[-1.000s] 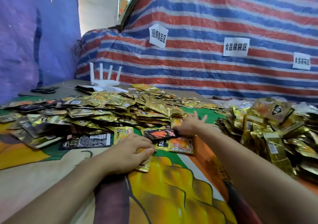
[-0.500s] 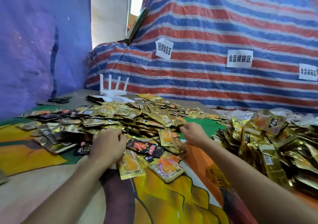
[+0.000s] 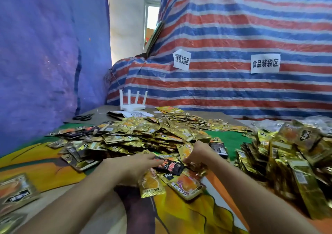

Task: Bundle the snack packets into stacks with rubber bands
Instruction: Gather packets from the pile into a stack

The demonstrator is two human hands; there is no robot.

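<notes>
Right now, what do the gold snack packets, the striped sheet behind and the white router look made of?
The gold snack packets: metallised plastic film, likely; glossy, crinkled, with sharp mirror glints.
The striped tarpaulin: woven plastic sheeting by its look; slight sheen, fine creases, draped folds.
The white router: hard moulded plastic, matt; rigid straight antennas, no glare.

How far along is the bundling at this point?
Possibly done: the right heap looks stacked, but no bands are discernible. In hand: the left hand rests on a black packet; the right hand grips gold packets. Left: the big loose pile lies unbundled.
</notes>
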